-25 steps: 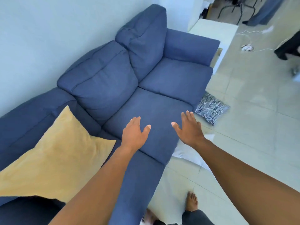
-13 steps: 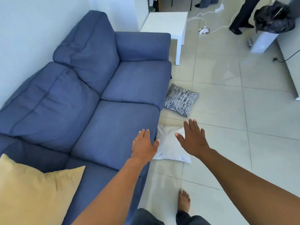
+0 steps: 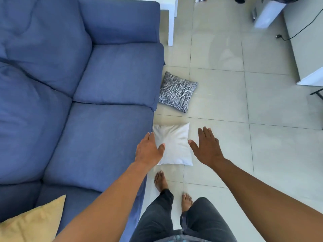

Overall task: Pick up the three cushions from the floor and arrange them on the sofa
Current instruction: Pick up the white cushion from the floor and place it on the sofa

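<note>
A white cushion (image 3: 175,145) lies flat on the tiled floor beside the blue sofa (image 3: 97,137). My left hand (image 3: 150,149) hovers over its left edge, fingers apart and empty. My right hand (image 3: 207,148) is spread open over its right edge, holding nothing. Whether either hand touches the cushion I cannot tell. A black-and-white patterned cushion (image 3: 177,91) rests on the floor farther ahead, against the sofa's front. A yellow cushion (image 3: 29,224) sits on the sofa seat at the bottom left, partly cut off by the frame.
My bare feet (image 3: 160,180) stand just behind the white cushion. A white side table (image 3: 170,20) stands past the sofa's armrest. White furniture (image 3: 307,49) and a black cable (image 3: 295,34) run along the right. Open tiled floor (image 3: 262,128) spreads to the right.
My view has swung down and right from the sofa to the floor. Both open hands have moved from above the seat to either side of the white cushion.
</note>
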A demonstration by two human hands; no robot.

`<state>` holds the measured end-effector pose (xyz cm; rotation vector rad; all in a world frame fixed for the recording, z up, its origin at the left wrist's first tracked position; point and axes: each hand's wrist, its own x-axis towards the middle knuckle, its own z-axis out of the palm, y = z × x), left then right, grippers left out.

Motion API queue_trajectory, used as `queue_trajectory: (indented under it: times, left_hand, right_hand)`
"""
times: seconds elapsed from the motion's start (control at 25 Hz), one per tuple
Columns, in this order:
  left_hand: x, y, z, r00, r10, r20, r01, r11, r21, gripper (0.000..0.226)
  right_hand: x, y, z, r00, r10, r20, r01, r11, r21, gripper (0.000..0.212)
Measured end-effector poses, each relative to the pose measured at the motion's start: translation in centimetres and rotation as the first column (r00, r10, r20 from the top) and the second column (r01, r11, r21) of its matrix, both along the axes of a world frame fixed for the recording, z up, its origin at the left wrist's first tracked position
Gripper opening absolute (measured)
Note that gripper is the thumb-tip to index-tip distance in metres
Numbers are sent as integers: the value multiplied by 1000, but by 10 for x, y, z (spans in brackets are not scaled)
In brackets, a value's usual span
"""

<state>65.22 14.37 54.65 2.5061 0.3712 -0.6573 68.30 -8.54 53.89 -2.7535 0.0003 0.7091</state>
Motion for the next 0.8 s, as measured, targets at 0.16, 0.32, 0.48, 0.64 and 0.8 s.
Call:
queue_trajectory:
  times: [0.16, 0.32, 0.48, 0.64, 0.8]
  left_hand:
    - [39, -2, -40, 999, -21, -49, 21, 1000, 0, 75]
    - [72, -5, -104, 989, 11, -146, -14, 1000, -19, 76]
    - [99, -13, -210, 969, 113, -219, -116, 993, -2, 65]
    - [116, -15, -335, 914, 257, -314, -265, 964, 16, 55]
    - [122, -13, -458, 841, 409, -354, -409, 909, 80, 54]
  right_hand:
    - [35, 2, -35, 994, -85, -61, 87, 996, 23, 75]
    - [65, 7, -96, 984, -134, -115, 143, 987, 74, 75]
    - [86, 7, -206, 965, -143, -218, 167, 981, 95, 77]
    - [102, 2, -324, 949, -173, -262, 206, 973, 106, 78]
    - [110, -1, -448, 922, -200, -331, 249, 962, 111, 79]
